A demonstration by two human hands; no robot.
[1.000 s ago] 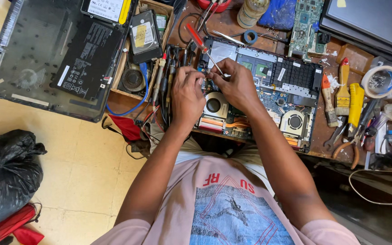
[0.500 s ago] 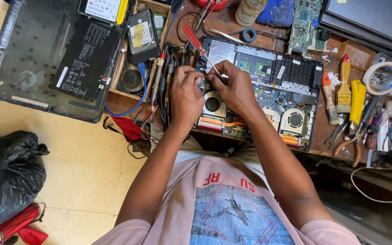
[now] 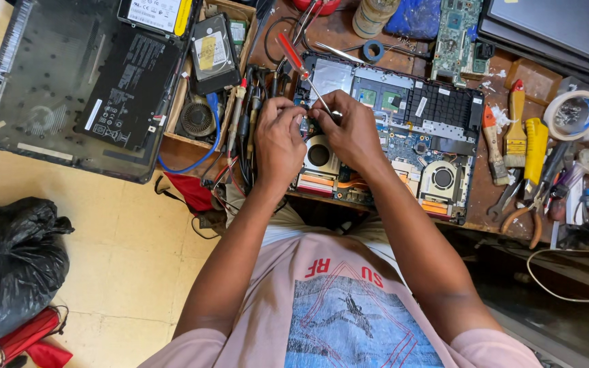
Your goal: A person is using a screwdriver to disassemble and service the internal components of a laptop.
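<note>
Opened laptop (image 3: 403, 129) at frame centre on the bench (image 3: 512, 68), right hand (image 3: 352, 129) pinching a red-handled screwdriver (image 3: 301, 68) – angle unchanged from a second ago, left hand (image 3: 277, 136) fingers closed beside it, what they hold hidden, both hands barely shifted.

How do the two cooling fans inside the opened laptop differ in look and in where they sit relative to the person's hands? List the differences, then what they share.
The left fan lies between the left hand and right hand, partly hemmed in by them; the right fan sits clear of both, near the laptop's front edge. The left fan has a dark hub and housing; the right fan looks paler, grey-white. Both are round and lie flat among copper-coloured parts.
</note>
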